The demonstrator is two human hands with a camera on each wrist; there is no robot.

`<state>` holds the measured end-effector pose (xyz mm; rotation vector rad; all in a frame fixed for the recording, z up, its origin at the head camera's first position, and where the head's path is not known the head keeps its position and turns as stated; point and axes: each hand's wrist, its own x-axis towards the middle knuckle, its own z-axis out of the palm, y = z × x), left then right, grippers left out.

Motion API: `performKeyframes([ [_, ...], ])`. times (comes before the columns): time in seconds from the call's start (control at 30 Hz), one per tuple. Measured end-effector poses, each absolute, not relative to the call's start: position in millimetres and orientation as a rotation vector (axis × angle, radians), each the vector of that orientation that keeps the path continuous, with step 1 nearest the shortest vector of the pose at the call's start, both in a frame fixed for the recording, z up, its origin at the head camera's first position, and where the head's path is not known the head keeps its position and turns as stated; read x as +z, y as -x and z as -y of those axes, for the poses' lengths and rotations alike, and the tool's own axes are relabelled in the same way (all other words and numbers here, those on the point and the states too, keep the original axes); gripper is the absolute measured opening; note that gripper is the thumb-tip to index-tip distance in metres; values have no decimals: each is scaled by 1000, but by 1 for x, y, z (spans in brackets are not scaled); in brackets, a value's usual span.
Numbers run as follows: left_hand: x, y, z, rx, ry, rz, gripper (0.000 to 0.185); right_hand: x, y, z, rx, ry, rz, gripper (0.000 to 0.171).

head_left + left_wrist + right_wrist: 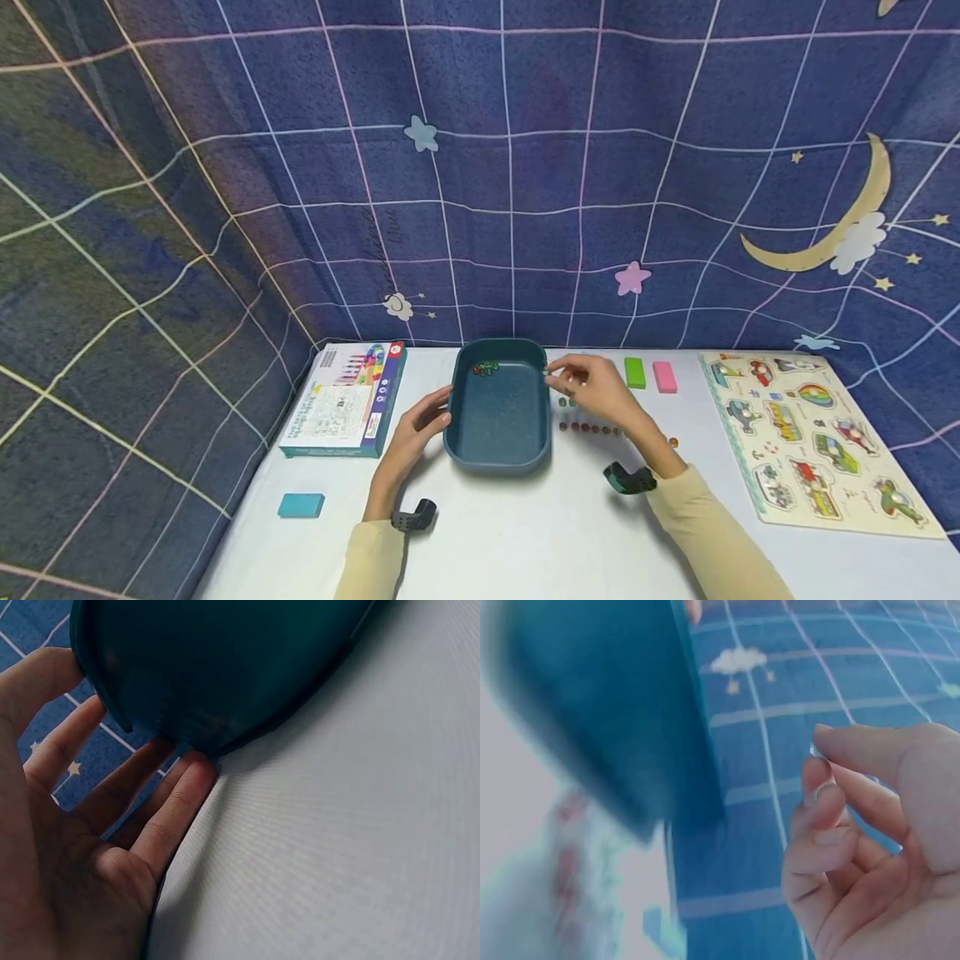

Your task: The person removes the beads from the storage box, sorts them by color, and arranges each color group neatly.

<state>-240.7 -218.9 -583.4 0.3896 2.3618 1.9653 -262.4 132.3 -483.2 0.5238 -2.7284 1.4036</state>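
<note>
Patterned blue backdrop cloth (510, 167) across the upper frame. White counter (525, 533) along the bottom. Animal peg puzzle board (810, 433) at lower right; boxed game (345, 400) at lower left. Dark teal tray (498, 412) at lower centre, a few small beads (485, 367) in its far corner. Left hand (416, 429) against the tray's left wall, fingers (176, 806) straight and touching it. Right hand (600, 387) just right of the tray's rim, fingers (821, 802) curled, thumb and forefinger pinched together (anything between them too small to tell). Row of small beads (588, 428) beneath that hand. Green block (634, 372), pink block (664, 377), teal block (301, 505) lying apart.
</note>
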Motion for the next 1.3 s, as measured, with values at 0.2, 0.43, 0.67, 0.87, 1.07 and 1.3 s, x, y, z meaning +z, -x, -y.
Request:
performKeyframes([
  [0.2, -581, 241, 220, 1958, -398, -2374, 50, -507, 222, -206, 1290, -302, 2720, 21],
  [0.43, -581, 239, 219, 1942, -379, -2379, 50, -531, 185, -271, 1130, -137, 2711, 18],
  [0.67, -582, 240, 220, 1946, -377, -2373, 50, -549, 170, -294, 1001, 3, 2830, 23],
  [0.87, -582, 241, 219, 1957, -388, -2365, 50, -552, 169, -298, 968, 2, 2870, 22],
  [1.07, -580, 240, 219, 1955, -388, -2362, 50, -552, 168, -297, 949, -23, 2881, 17],
  [1.3, -580, 239, 219, 1975, -409, -2341, 51, -554, 170, -296, 934, -11, 2902, 18],
])
